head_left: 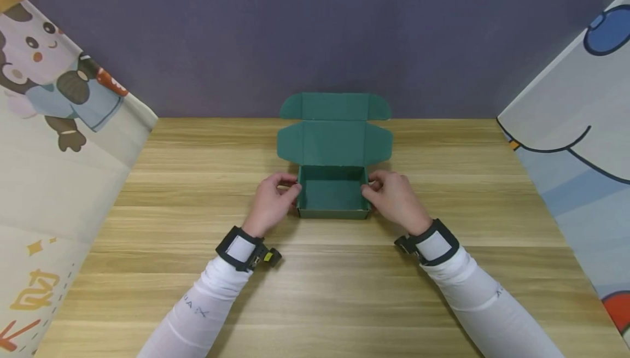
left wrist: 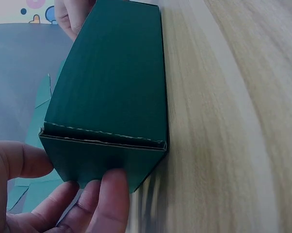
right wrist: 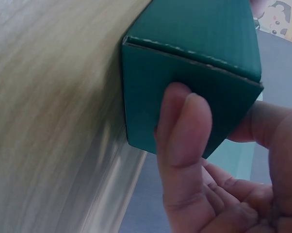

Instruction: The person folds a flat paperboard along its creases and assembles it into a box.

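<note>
A green cardboard box point(head_left: 333, 213) stands on the wooden table with its lid point(head_left: 333, 142) raised and folded back, side flaps spread. Nothing lies inside it. At the box's left side, my left hand point(head_left: 273, 200) pinches the wall, thumb at the top rim and fingers against the outside. My right hand point(head_left: 396, 198) grips the opposite wall the same way. The left wrist view shows the left fingers point(left wrist: 114, 199) pressed on the end panel below a double-layered edge. In the right wrist view, the right fingers point(right wrist: 187, 136) lie along the other end panel.
The wooden table point(head_left: 334, 292) meets a dark blue-grey panel point(head_left: 325, 30) just behind the lid. Cartoon-printed cloths point(head_left: 98, 183) line the left and right sides. Each wrist wears a black strap point(head_left: 241, 248) with a small device.
</note>
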Available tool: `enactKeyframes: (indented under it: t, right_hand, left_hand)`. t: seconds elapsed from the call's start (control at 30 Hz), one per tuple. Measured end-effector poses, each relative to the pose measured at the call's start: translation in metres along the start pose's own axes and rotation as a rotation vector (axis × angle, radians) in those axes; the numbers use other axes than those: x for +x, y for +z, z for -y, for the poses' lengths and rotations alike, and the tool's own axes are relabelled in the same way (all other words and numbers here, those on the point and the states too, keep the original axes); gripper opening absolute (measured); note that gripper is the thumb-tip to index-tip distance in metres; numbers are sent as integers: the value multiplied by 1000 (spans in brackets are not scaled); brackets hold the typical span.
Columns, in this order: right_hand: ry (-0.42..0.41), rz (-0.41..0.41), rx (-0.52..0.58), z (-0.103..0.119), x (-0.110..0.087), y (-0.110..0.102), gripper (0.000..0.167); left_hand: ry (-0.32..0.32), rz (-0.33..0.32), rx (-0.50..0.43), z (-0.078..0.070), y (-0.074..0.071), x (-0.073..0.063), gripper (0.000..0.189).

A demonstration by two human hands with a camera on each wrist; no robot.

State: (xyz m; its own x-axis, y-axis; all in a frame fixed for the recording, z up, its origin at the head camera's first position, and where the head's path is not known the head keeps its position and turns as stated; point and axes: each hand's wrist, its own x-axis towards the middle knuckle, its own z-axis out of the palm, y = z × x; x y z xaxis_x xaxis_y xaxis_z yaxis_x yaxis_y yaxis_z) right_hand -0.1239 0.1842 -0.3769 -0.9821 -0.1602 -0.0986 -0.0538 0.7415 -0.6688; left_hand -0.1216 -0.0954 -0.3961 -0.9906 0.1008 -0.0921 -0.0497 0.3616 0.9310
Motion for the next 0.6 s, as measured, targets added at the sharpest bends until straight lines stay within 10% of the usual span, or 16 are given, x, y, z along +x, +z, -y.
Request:
enactKeyframes:
  t: [0.6]
  right_hand:
    - [38, 40, 28, -3, 1, 0, 38]
  left_hand:
    - [43, -203, -244, -14, -23, 51, 51]
